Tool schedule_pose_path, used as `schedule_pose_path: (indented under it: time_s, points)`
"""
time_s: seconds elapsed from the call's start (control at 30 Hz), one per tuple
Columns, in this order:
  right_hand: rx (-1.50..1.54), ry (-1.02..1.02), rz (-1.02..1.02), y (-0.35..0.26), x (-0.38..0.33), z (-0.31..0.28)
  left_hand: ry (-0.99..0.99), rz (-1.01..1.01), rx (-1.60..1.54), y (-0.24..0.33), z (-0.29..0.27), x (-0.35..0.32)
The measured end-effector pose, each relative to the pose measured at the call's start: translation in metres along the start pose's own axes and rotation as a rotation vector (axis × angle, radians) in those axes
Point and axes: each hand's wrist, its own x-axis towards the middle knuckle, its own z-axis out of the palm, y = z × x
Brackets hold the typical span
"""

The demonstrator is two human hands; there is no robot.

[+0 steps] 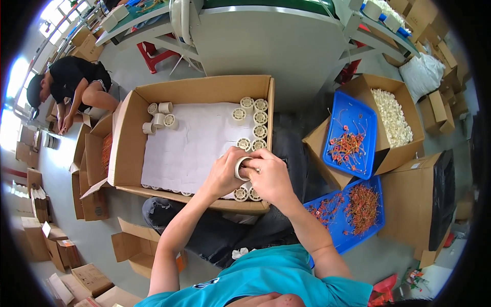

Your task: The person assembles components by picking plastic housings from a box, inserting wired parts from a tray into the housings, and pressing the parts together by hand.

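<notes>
Over the box's (199,91) near right, the left hand (223,174) grips a ring (237,169) while the right hand (271,175), hold unclear, reaches inside, likely adjusting it; next calls for steadiness.

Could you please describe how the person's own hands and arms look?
The left hand and right hand are ungloved, with no watch or bracelet visible. Both forearms are uncovered; the short sleeves are plain teal.
</notes>
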Motion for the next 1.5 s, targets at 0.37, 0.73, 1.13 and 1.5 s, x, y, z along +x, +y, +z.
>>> schedule_pose_path:
  time_s: [0.37,0.73,1.13,1.5]
  points:
    - [0.246,0.105,-0.112,0.02,-0.002,0.025,0.034,0.034,0.074,-0.001,-0.002,-0.01]
    - [0.172,0.183,-0.145,0.026,0.012,-0.023,-0.119,-0.092,0.173,-0.013,-0.026,0.041]
    - [-0.011,0.415,0.309,0.155,-0.111,-0.049,0.639,0.13,0.686,-0.105,-0.115,0.403]
    - [0.043,0.394,0.948,0.21,-0.27,-0.022,0.526,0.398,0.838,-0.113,-0.093,0.388]
